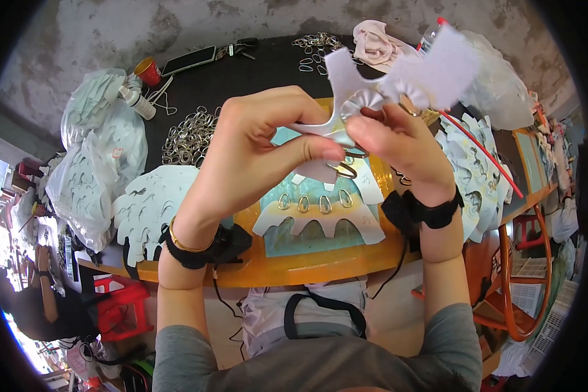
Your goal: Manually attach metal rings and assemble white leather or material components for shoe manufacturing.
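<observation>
Raised above the table, a white scalloped cut-out piece (346, 72) is stretched between both hands, its strips curled and bent. My left hand (245, 144) pinches its near-left part between thumb and fingers. My right hand (408, 147) is closed on the piece's middle, where the material bunches up. A metal ring (347, 171) hangs at the piece by my left thumb; another shows near my right fingers. Below, a flat scalloped piece (317, 225) lies on a teal sheet (294, 247) with several metal rings on it. My hands partly hide a similar piece behind it.
A heap of metal rings (191, 138) lies to the left, near a stack of scalloped pieces (151, 196) and a filled plastic bag (95, 176). More pieces (473, 170) and a red rod (483, 153) are on the right. A phone (188, 61) and red cup (147, 70) stand farther back.
</observation>
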Available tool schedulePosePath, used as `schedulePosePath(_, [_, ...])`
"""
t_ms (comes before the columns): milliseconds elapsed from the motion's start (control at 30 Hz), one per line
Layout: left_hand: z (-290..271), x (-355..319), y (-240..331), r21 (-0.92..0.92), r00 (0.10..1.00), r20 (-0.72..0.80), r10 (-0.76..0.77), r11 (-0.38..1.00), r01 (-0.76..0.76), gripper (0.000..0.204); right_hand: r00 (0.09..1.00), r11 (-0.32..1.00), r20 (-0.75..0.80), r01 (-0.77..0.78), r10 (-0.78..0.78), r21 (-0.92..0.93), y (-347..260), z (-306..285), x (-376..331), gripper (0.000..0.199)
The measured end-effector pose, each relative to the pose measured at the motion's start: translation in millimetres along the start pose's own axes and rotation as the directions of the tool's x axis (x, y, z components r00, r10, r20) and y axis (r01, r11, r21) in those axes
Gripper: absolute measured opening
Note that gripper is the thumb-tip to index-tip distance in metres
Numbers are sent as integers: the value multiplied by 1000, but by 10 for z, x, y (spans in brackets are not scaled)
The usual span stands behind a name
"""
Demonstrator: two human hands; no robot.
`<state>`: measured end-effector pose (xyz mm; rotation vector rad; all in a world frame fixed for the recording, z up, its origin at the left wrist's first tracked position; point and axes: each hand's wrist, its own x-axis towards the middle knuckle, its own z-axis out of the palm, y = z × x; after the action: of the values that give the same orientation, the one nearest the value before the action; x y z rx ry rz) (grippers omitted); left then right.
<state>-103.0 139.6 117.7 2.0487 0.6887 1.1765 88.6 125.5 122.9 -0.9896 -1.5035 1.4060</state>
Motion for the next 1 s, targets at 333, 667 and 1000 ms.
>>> schedulePosePath(333, [-68, 23, -9, -219, 946, -29, -324, 925, 310, 18, 953, 947, 215, 148, -213, 285, 166, -32, 307, 29])
schedulePosePath(667, [45, 18, -40, -442, 942, -64, -331, 855, 271, 20, 970, 910, -5, 230, -243, 345, 228, 56, 221, 17])
schedulePosePath(1000, [35, 116, -121, -653, 869, 39, -494, 646, 396, 28, 994, 997, 102, -26, 32, -66, 94, -120, 253, 32])
